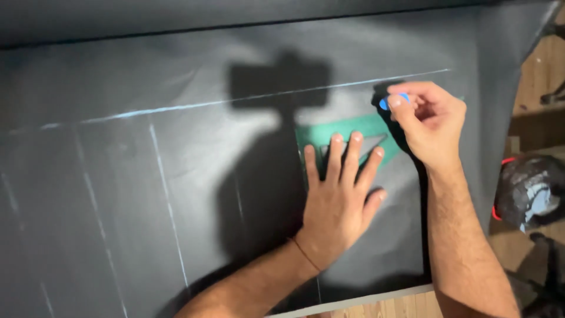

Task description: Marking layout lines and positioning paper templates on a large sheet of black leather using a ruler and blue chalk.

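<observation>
Dark fabric (118,194) covers the bench; the left hand (338,203) lies flat, fingers spread, on a green set square (365,126) near the right edge, while the right hand (426,121) pinches blue chalk (385,103) at its corner; firm pressure should keep the line straight

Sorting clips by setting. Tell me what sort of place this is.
Probably a tailoring or pattern-cutting workshop: dark fabric with chalk lines, the left hand pressing a green set square, the right hand pinching blue chalk.
</observation>
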